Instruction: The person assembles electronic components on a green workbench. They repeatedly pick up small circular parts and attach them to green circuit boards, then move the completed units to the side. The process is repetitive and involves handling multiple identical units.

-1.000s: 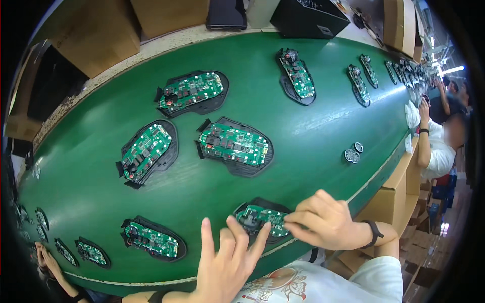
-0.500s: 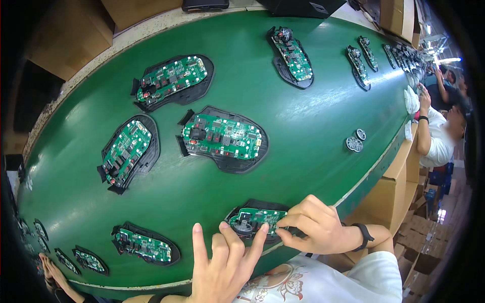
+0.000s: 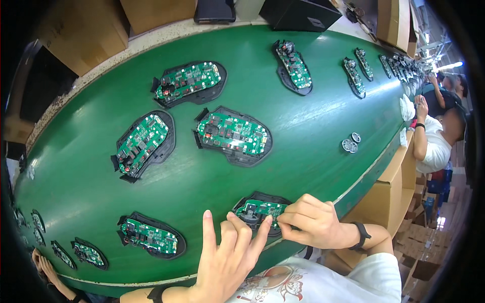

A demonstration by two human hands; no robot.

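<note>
So right at the near edge of the green counter (image 3: 313,151) I've got both hands on one unit, a black mouse base (image 3: 260,212) with a green circuit board sitting in it. My left hand (image 3: 227,255) is flat and released, fingers spread, the fingertips resting on the near end of that board, not gripping anything. My right hand (image 3: 308,222) is curled in from the right side with thumb and fingers pinched at the board's right edge; whether there's a tiny part in the pinch I can't tell. There's a black band on that wrist. Just left of the one I'm working sits a second base with board (image 3: 150,235), lying flat and apart from my hands. Further down the left edge I count roughly four more small ones (image 3: 88,253) bending away with the lens, next to someone else's hand (image 3: 43,267) at the bottom left corner. Moving out to the middle of the counter there are three bigger-looking units: one in the centre (image 3: 233,135), one to its left (image 3: 144,145), one behind those (image 3: 189,83). To the right of the centre, two little round silver parts (image 3: 350,144) sit touching each other. At the far side there's one more board unit (image 3: 293,66), then a row of at least four (image 3: 353,77) shrinking off to the right, where another person (image 3: 434,136) in a white shirt sits at the counter edge.
</note>
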